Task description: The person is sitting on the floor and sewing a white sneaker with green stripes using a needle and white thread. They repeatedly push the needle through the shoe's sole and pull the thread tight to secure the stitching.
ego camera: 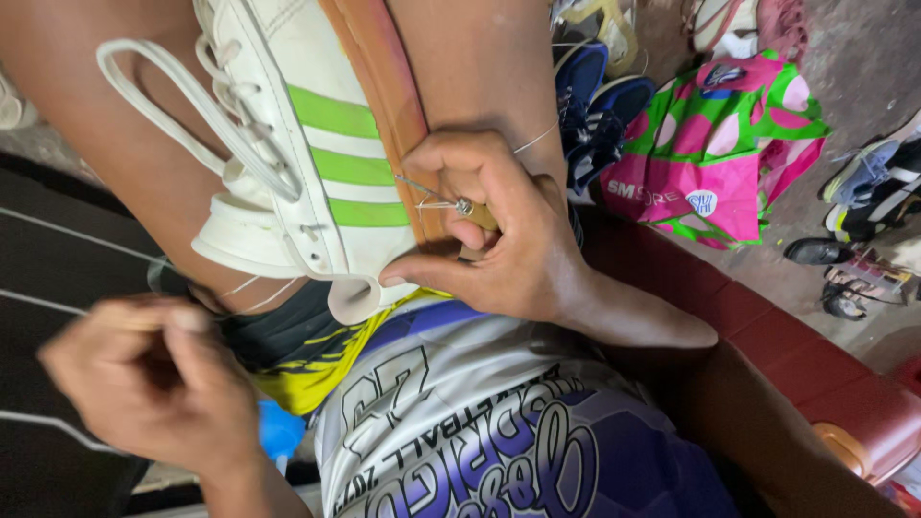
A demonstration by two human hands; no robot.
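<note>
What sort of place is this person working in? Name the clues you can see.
Probably a shoe-repair stall or workshop. The right hand works a stitching awl at the sole of a white sneaker with green stripes, the left hand pulls thread, and other shoes lie on the floor.

The white sneaker (pixel 288 144) sits wedged between the person's bare knees, lying on its side with the sole edge turned toward the right. Three bright green stripes run across its flank, white laces hang loose in a big loop at the upper left, and the tan-orange sole (pixel 379 86) runs diagonally from the top edge down to the middle. A slim metal awl (pixel 436 197) with a wooden handle is poked in right at the seam where the upper meets the sole. Pale thread (pixel 58 230) stretches taut across the dark left side, with a thin strand at the awl's tip.
</note>
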